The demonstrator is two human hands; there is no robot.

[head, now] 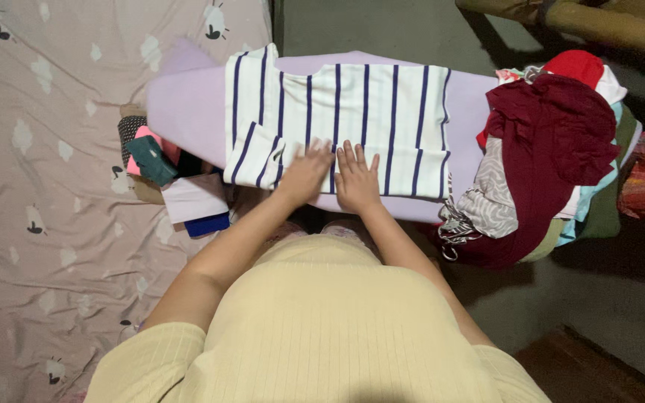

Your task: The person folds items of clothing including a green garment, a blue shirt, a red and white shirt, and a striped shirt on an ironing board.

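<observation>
A pale pink bedsheet printed with white clouds and small dark birds [46, 186] fills the left side, creased and softly lit. Right of that bedsheet runs a grey concrete floor [382, 26], dim and shadowed toward the far corner. Further right of the bedsheet, at the top edge, lies a yellowish wooden pole [606, 26]. Down at the bottom right, a dark reddish-brown wooden surface [599, 373] shows.
</observation>
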